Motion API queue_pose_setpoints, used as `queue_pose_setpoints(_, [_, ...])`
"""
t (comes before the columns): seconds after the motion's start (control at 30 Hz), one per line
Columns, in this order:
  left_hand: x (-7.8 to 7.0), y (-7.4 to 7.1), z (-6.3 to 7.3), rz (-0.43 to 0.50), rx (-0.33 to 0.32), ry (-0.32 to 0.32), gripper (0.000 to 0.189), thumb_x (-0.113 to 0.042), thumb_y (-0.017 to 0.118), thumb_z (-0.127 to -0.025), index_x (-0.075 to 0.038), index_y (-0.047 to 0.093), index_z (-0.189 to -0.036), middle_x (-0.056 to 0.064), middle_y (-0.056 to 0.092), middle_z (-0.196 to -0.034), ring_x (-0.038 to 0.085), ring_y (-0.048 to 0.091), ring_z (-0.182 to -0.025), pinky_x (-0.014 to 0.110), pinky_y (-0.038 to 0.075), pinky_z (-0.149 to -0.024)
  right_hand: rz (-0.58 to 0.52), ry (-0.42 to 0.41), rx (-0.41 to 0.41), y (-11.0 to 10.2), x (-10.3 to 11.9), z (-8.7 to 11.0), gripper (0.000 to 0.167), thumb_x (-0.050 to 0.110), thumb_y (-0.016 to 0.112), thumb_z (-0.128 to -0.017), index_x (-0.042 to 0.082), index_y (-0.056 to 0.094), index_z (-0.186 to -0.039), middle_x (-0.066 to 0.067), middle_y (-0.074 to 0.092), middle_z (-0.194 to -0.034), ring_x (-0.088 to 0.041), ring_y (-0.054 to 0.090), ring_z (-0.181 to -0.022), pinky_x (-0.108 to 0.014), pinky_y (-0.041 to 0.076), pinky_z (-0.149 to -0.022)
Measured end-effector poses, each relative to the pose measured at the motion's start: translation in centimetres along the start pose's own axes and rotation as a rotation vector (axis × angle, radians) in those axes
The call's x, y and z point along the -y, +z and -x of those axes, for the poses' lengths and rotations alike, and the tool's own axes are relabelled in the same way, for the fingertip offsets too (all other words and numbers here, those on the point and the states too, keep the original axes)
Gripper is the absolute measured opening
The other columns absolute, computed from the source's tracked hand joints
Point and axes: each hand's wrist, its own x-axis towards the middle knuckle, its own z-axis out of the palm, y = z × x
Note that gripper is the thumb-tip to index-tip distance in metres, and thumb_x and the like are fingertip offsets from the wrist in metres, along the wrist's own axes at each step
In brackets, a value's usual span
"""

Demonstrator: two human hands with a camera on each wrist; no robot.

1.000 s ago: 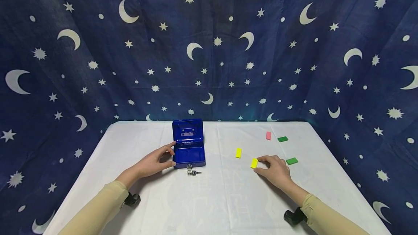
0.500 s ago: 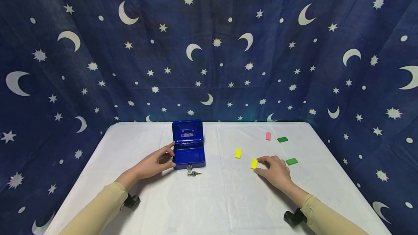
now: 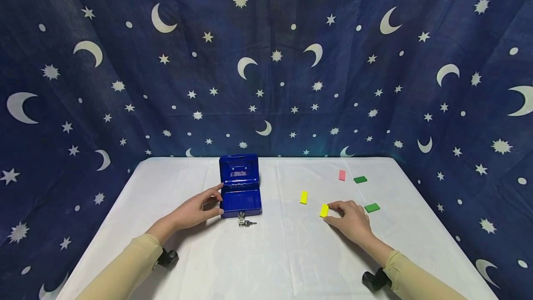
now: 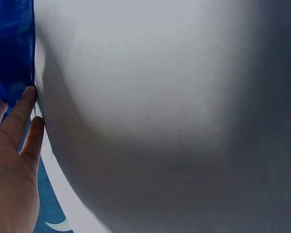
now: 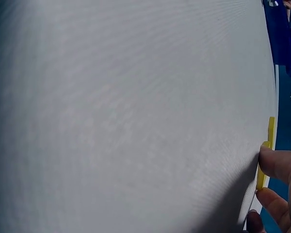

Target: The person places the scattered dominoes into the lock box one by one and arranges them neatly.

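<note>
A blue metal cash box (image 3: 250,213) stands with its lid raised in the head view, and its inside shows no contents. My left hand (image 3: 192,210) touches the box's left side, thumb near the front corner and fingers farther back. The left wrist view shows those fingers (image 4: 20,114) against the blue wall. On the right, my right hand (image 3: 351,220) pinches a flat yellow domino-shaped block (image 3: 324,210) between thumb and finger. That block (image 5: 261,172) looks down at the cloth in the right wrist view, though contact is hard to tell.
A second yellow block (image 3: 304,197) lies left of my right hand. Farther back are a pink block (image 3: 342,175) and a green block (image 3: 360,179); another green block (image 3: 372,208) lies beside my right hand. A lock with keys (image 3: 245,221) sits at the box's front. A starry curtain (image 3: 266,82) hangs behind the white-covered table (image 3: 266,263).
Both hands, the box and the blocks keep their places. The whole head view shifts slightly downward.
</note>
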Motion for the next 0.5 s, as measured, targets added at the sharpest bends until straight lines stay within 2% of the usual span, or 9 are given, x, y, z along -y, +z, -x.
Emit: queue_pose_setpoints(0.5, [-0.40,-0.22,-0.05,-0.034,0.001,0.004,0.029,-0.046,0.073,-0.092,-0.029,0.056,-0.109,-0.006,0.030,-0.164,0.021,0.054,-0.133,0.049,0.043,-0.111,-0.013,-0.016,-0.009,0.23,-0.08,0.02,0.044,0.033,0.085,-0.080,0.012,0.073,-0.117,-0.012,0.062,-0.112,-0.032,0.052,-0.103,-0.045,0.041,-0.080])
